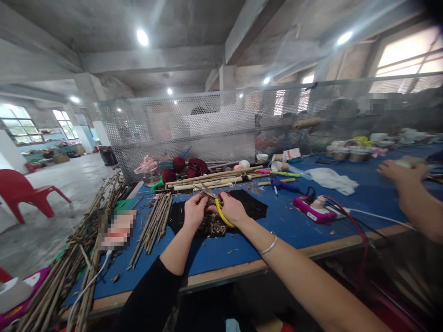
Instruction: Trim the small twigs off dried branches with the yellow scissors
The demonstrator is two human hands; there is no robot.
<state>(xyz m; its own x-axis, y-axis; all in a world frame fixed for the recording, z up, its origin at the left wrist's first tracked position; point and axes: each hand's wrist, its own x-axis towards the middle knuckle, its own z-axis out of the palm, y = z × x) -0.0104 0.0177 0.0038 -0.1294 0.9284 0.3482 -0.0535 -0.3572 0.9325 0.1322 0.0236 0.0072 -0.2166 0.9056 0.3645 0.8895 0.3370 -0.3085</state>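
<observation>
My right hand (234, 210) is closed around the handles of a pair of scissors (221, 212), which are yellow with some red. The metal blades point up and to the left, past my left hand. My left hand (194, 211) is pinched shut close by the blades; whatever lies between its fingertips is too small to make out. Beneath both hands, a heap of short cut twig pieces (212, 227) rests on a black cloth (254, 204). To the left of the cloth lies a bundle of thin sticks (155, 221) on the blue table (204, 265).
Long branches (74, 253) line the table's left edge beside a phone-like object (119, 229) on a white cable. Dark red yarn balls (197, 168) and pale rods (211, 181) lie behind my hands. A purple power strip (314, 210) sits right. Another person's hand (401, 171) is at far right.
</observation>
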